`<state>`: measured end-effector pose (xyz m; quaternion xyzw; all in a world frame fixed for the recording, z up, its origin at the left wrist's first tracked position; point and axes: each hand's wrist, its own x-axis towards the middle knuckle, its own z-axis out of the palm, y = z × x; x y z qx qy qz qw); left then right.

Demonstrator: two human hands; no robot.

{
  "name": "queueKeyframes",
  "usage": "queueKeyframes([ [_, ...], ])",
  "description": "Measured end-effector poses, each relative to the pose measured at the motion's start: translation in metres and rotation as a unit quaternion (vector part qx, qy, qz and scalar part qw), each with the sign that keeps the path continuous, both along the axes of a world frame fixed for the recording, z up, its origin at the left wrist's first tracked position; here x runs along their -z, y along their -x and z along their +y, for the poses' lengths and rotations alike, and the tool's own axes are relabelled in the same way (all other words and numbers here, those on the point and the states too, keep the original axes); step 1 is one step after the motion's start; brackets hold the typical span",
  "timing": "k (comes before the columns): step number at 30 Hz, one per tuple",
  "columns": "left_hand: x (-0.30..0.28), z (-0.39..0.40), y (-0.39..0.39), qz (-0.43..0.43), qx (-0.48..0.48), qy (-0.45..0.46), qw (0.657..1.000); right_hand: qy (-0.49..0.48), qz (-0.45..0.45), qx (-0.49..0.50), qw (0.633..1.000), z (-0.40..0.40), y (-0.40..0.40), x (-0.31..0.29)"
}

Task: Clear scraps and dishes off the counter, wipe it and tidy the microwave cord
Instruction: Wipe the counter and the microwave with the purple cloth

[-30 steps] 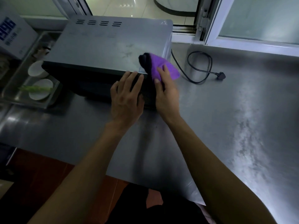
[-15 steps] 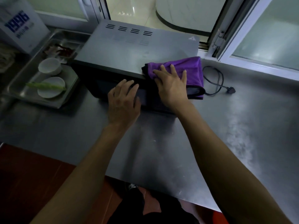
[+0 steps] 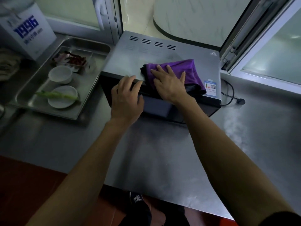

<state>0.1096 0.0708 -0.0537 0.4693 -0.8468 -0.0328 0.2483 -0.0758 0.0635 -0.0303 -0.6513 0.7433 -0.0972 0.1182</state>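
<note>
A grey microwave [image 3: 146, 57] stands on the steel counter [image 3: 162, 152] by the window. A purple cloth [image 3: 187, 69] lies on its top near the front right. My right hand [image 3: 169, 84] presses flat on the cloth with fingers spread. My left hand [image 3: 127, 97] rests on the microwave's front top edge, fingers laid over it. The black cord [image 3: 229, 92] loops on the counter to the right of the microwave, its plug [image 3: 241, 101] lying loose.
A steel tray [image 3: 91, 95] left of the microwave holds a white bowl [image 3: 60, 74], a white plate [image 3: 62, 97] with a green stalk [image 3: 57, 94], and a small dish of red scraps [image 3: 73, 58]. A white box [image 3: 29, 33] stands behind it. Window frames line the back.
My right hand has slid the cloth from the microwave's front right corner further onto its top. My left hand has stayed on the front edge.
</note>
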Motion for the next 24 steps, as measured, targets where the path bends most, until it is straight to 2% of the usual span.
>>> queueKeyframes([
  [6, 0.002, -0.007, -0.005, -0.006, 0.023, -0.012, 1.000, 0.025, 0.015, 0.001, 1.000, -0.005, -0.004, 0.003],
  [11, 0.002, 0.008, 0.016, -0.019, 0.058, -0.018, 0.998, 0.013, 0.060, 0.091, 0.994, 0.032, 0.028, 0.009],
  [17, -0.001, 0.039, 0.048, -0.036, 0.088, -0.016, 0.995, 0.025, 0.066, 0.169, 0.983, 0.082, 0.061, 0.005],
  [21, 0.005, 0.066, 0.066, -0.031, 0.103, -0.014, 0.994, 0.093, 0.036, 0.201, 0.974, 0.122, 0.083, 0.006],
  [24, 0.010, 0.093, 0.083, -0.035, 0.118, -0.016, 0.992, 0.159, -0.049, 0.201, 0.965, 0.157, 0.102, 0.007],
])
